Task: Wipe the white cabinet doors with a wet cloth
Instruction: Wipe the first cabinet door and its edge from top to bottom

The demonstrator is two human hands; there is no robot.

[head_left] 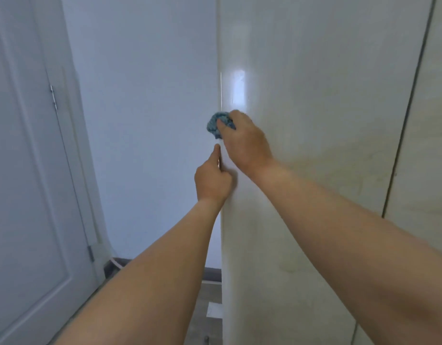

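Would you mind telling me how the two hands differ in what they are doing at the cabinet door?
The right hand grips a bunched blue cloth; the left hand holds no cloth. The right sits higher on the cabinet door, the left lower, holding its edge. Both are bare.

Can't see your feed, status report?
Right hand grips crumpled blue cloth at white cabinet door edge. Left hand holds that edge. Nothing blocking.
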